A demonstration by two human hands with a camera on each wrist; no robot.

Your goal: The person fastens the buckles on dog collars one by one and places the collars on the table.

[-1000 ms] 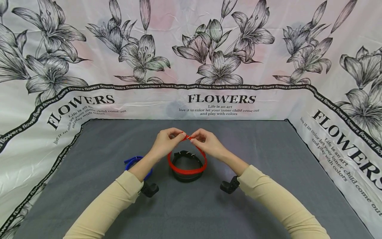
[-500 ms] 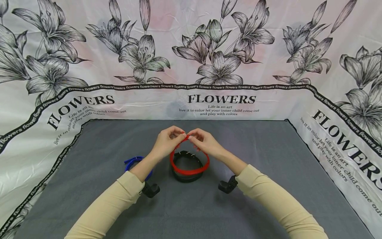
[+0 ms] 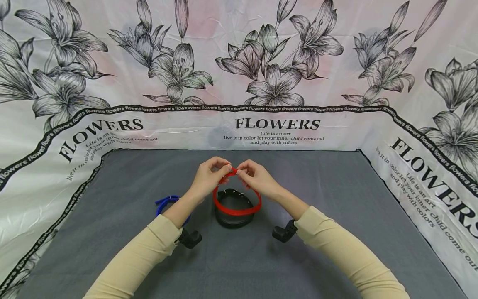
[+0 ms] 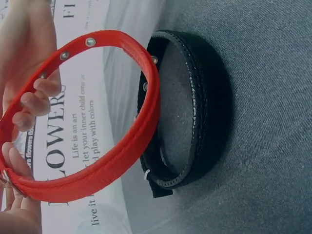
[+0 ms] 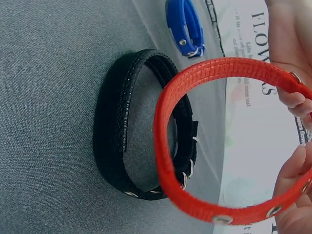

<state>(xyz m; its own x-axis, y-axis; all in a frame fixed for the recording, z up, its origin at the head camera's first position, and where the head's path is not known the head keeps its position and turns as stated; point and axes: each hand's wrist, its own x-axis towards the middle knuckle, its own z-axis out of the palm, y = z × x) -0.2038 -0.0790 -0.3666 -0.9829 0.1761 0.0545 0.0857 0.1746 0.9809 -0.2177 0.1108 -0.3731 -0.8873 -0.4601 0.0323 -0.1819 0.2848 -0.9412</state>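
A red collar [image 3: 239, 212] hangs as a loop from both hands, above the table. My left hand [image 3: 209, 176] pinches its buckle end, where a metal ring [image 5: 296, 78] shows. My right hand [image 3: 259, 178] pinches the strap end with metal-rimmed holes [image 4: 90, 42]. Both sets of fingertips meet close together at the top of the loop and partly hide the buckle. Beneath and just behind the red loop, a black collar [image 3: 233, 225] stands on its edge on the cloth, formed into a ring. Its metal buckle [image 5: 188, 173] shows in the right wrist view.
A blue collar [image 3: 167, 201] lies to the left, partly behind the left forearm. Grey cloth [image 3: 317, 187] covers the table. White flower-printed fabric [image 3: 276, 128] rises at the back and sides. A dark wrist camera [image 3: 190, 238] sits below each wrist.
The red collar has shifted slightly to the right over the black one. My fingertips drew together, then parted a little, still pinching the strap ends. The black and blue collars have not moved.
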